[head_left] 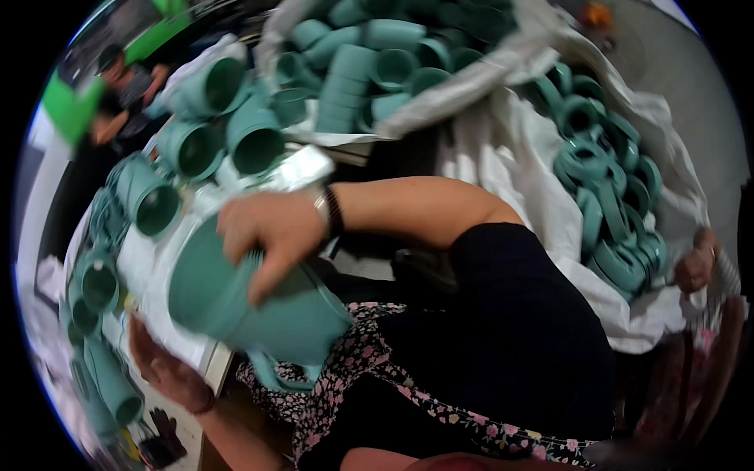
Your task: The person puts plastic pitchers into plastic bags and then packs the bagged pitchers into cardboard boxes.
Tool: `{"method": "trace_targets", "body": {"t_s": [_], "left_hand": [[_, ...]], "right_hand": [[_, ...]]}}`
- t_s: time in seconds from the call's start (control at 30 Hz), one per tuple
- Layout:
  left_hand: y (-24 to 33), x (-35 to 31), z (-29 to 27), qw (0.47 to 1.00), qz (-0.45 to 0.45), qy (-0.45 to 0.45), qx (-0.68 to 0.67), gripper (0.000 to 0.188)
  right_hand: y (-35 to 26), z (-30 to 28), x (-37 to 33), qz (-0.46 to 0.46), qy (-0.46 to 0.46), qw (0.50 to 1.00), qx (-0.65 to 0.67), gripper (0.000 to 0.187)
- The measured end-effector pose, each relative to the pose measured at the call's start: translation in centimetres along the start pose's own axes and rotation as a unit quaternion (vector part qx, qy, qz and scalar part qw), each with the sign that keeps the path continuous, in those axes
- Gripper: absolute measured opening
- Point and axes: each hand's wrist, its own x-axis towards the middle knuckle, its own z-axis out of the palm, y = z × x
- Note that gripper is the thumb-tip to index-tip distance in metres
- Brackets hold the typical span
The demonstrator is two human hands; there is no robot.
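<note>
Before a floral apron [353, 345], right grip [275, 224] clasping a smooth, tapered green container [271, 322], left grip [165, 367] unfurled beside it.

Your right hand [271, 235] grips a tapered, teal bucket-shaped container [287, 326]; your left hand [166, 369] hovers near it. Hollow teal cylinders [148, 200] lie leftward.

No lettering, label, number or sign is legible on the blurred teal pail [294, 318] in the foreground, the teal containers [255, 145] at the table, the white sack [491, 153] or the bright green panel [67, 106] behind.
</note>
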Motion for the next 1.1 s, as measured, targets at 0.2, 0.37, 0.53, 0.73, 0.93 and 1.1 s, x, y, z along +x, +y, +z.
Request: {"method": "trace_targets", "body": {"t_s": [0.2, 0.37, 0.53, 0.73, 0.93, 1.1], "left_hand": [[-0.9, 2.7, 5.2, 0.970, -0.017, -0.172, -0.170, 0.027], [-5.4, 5.0, 2.3, 0.969, -0.233, 0.016, -0.084, 0.025], [-9.0, 3.1, 3.7, 0.934, -0.349, 0.036, -0.071, 0.025], [-4.1, 5.1, 5.1, 0.929, -0.286, -0.233, -0.040, 0.039], [-2.3, 4.1, 5.4, 0.943, -0.253, -0.133, -0.172, 0.091], [-2.6, 4.2, 4.5, 0.920, -0.350, 0.034, -0.171, 0.061]], "right_hand": [[-8.4, -16.6, -17.6, 0.260, 0.291, 0.873, -0.293, 0.027], [-17.3, -23.8, -42.3, 0.762, -0.053, 0.390, -0.515, 0.026], [-16.5, -20.9, -45.1, 0.794, -0.029, 0.258, -0.549, 0.044], [-10.4, -25.9, -24.8, 0.293, 0.445, 0.711, -0.458, 0.037], [1.8, -4.5, 0.6, 0.197, 0.035, 0.958, 0.204, 0.033], [5.1, 4.2, 4.5, 0.355, 0.247, 0.714, 0.551, 0.047]]}}
